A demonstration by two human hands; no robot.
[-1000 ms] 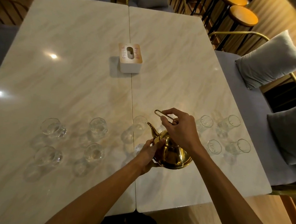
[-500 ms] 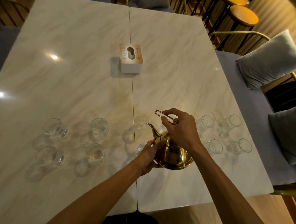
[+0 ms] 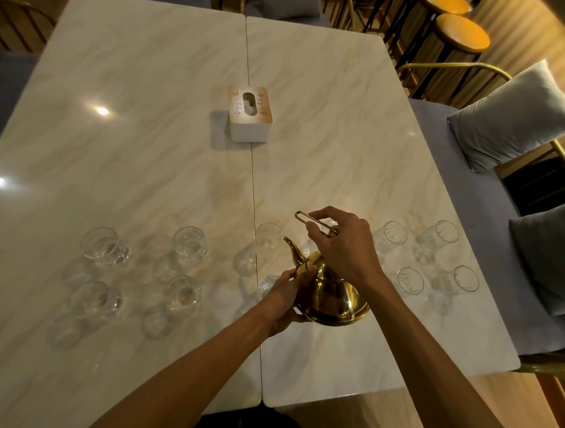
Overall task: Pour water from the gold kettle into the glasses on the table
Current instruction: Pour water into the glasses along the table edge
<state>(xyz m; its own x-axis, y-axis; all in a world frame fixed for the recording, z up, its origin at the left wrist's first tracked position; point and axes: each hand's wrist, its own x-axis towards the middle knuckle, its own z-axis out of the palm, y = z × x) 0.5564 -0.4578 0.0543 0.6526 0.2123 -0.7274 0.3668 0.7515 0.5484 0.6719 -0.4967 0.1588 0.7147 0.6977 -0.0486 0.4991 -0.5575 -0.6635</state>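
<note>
The gold kettle (image 3: 333, 299) is near the front middle of the marble table (image 3: 331, 117), its spout pointing up-left toward a tall clear glass (image 3: 258, 250). My right hand (image 3: 345, 248) grips the kettle's wire handle from above. My left hand (image 3: 285, 296) presses against the kettle's left side, thumb near the lid. Another glass (image 3: 267, 284) is half hidden behind my left hand. Several round glasses (image 3: 182, 293) stand at the left, and several tall glasses (image 3: 410, 281) stand at the right. Whether the kettle rests on the table or is lifted I cannot tell.
A white tissue box (image 3: 250, 113) with a wooden top sits mid-table on the seam between the two tabletops. A grey bench with cushions (image 3: 512, 113) runs along the right edge. Bar stools (image 3: 462, 32) stand at the far right.
Both hands and the kettle hold almost the same pose. Only the view has shifted slightly.
</note>
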